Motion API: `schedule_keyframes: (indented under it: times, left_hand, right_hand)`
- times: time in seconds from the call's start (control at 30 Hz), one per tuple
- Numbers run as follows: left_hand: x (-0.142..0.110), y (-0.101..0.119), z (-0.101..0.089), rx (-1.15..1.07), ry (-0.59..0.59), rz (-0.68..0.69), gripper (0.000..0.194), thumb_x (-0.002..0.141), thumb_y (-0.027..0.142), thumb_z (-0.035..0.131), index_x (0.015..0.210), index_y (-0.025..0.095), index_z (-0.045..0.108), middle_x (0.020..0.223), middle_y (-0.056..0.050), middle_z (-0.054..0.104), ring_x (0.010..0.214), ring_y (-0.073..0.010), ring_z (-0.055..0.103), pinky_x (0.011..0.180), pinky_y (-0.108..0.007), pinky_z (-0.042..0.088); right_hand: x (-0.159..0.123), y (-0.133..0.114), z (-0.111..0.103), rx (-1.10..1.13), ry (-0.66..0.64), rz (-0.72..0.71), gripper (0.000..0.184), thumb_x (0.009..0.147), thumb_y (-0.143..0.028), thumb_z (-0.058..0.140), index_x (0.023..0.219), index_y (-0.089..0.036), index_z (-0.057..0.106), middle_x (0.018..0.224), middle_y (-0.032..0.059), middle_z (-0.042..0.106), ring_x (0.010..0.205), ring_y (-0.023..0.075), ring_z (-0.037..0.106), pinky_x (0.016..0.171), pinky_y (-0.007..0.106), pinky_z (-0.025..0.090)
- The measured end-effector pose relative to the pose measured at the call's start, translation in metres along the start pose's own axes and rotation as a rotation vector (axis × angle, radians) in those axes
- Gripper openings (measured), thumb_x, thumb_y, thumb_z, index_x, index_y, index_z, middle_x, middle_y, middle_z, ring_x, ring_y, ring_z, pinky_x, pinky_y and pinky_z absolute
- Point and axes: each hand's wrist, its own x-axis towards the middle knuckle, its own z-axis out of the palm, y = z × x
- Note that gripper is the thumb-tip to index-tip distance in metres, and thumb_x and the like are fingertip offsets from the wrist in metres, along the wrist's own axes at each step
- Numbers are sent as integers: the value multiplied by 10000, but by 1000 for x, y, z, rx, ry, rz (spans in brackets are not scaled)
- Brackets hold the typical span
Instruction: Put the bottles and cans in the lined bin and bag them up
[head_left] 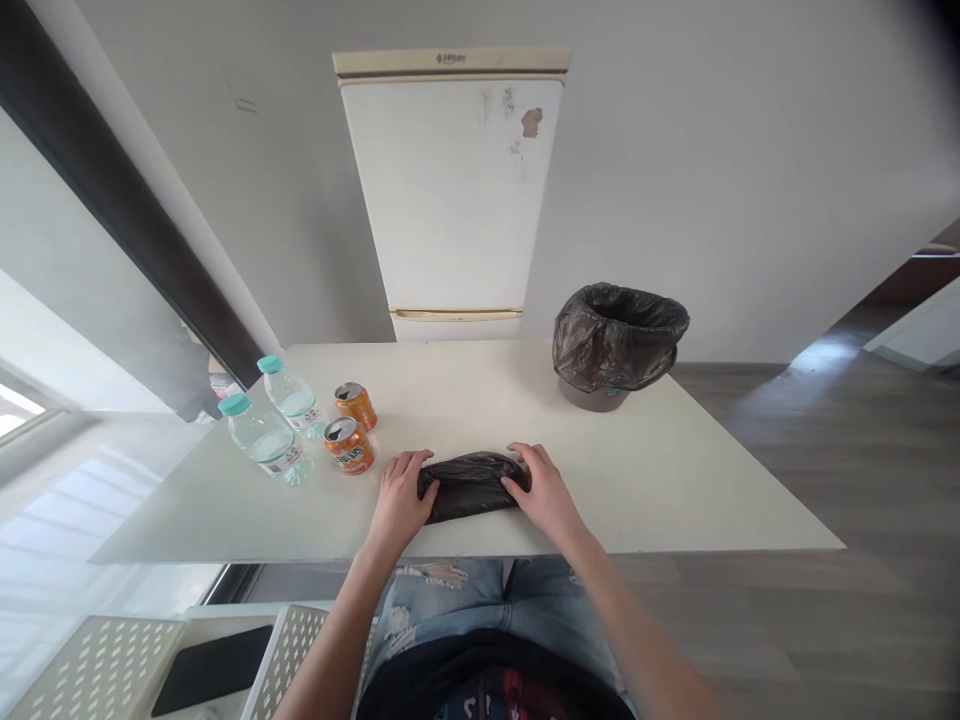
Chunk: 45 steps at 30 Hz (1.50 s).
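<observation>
A folded black plastic bag lies on the white table in front of me, close to its near edge. My left hand grips the bag's left end, thumb on the near side and fingers curled over the far side. At the opposite end my right hand pinches the bag in the same way. Left of my left hand stand two orange drink cans, the nearer can and the farther can, both with opened tops. Beyond the bag to the right is a bin lined with a dark bin bag.
Two clear bottles with green caps, a near bottle and a far bottle, stand at the table's left. A white refrigerator is behind the table. Below left is a perforated basket with a black flat object.
</observation>
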Motion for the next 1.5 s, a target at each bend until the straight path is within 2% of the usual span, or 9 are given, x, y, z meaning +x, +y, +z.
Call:
schedule_keyframes:
  times: [0.13, 0.23, 0.3, 0.4, 0.57, 0.9, 1.13, 1.33, 1.5]
  left_hand:
    - [-6, 12, -10, 85, 27, 134, 470, 1013, 136, 433, 1469, 231, 494, 1513, -144, 538, 1404, -303, 502, 1158, -524, 425]
    - [-5, 23, -10, 127, -97, 303, 491, 1049, 193, 423, 1538, 232, 434, 1616, -129, 462, 1533, -292, 382, 1246, -518, 342]
    - [-3, 25, -2, 162, -191, 352, 517, 1043, 275, 495, 1552, 214, 427, 1589, -135, 502, 1507, -306, 424, 1250, -528, 340]
    - [-2, 18, 13, 219, -278, 359, 589, 1014, 351, 574, 1559, 180, 429, 1516, -155, 563, 1399, -326, 523, 1201, -531, 395]
    - [-3, 7, 17, 273, -278, 333, 594, 1034, 430, 549, 1562, 182, 438, 1412, -152, 588, 1287, -317, 551, 1127, -519, 447]
    - [-11, -2, 4, 250, -299, 308, 521, 1075, 392, 476, 1570, 231, 452, 1517, -114, 551, 1408, -290, 499, 1191, -490, 406]
    - [-21, -19, 3, 312, -279, 246, 564, 1099, 399, 396, 1648, 272, 364, 1652, -108, 464, 1599, -339, 287, 1266, -627, 272]
    - [-25, -27, 6, 324, -257, 158, 624, 1087, 457, 409, 1671, 254, 320, 1679, -131, 417, 1616, -383, 226, 1248, -684, 271]
    - [-16, -16, 3, 338, -217, 245, 666, 1072, 492, 438, 1651, 174, 352, 1699, -168, 366, 1618, -378, 223, 1277, -659, 248]
  right_hand:
    - [-9, -20, -9, -93, 56, -226, 418, 966, -250, 544, 1381, -203, 559, 1373, 161, 576, 1328, 311, 552, 1166, 495, 465]
    - [-11, -37, -6, -185, -57, -427, 439, 1014, -224, 457, 1442, -209, 551, 1509, 148, 532, 1440, 311, 474, 1267, 534, 346]
    - [-9, -41, 4, -249, -160, -476, 497, 1035, -264, 455, 1526, -194, 497, 1584, 144, 491, 1494, 313, 428, 1290, 550, 308]
    - [-3, -34, 25, -345, -244, -459, 605, 1059, -367, 472, 1614, -139, 393, 1642, 171, 439, 1543, 320, 374, 1302, 555, 282]
    - [2, -12, 42, -398, -317, -462, 656, 1096, -496, 397, 1633, -119, 377, 1644, 177, 448, 1538, 304, 400, 1308, 552, 253]
    - [-4, 1, 35, -488, -305, -385, 711, 1077, -519, 447, 1624, -70, 390, 1711, 189, 306, 1596, 310, 296, 1319, 512, 250]
    - [-10, 16, 20, -530, -313, -273, 777, 1085, -594, 335, 1671, -87, 285, 1733, 166, 244, 1615, 306, 245, 1321, 548, 228]
    - [-12, 19, 20, -534, -309, -265, 800, 1074, -624, 333, 1690, -122, 237, 1747, 140, 213, 1624, 297, 217, 1324, 565, 199]
    - [-13, 16, 19, -536, -327, -247, 788, 1083, -597, 324, 1678, -86, 256, 1750, 133, 190, 1628, 291, 201, 1332, 558, 173]
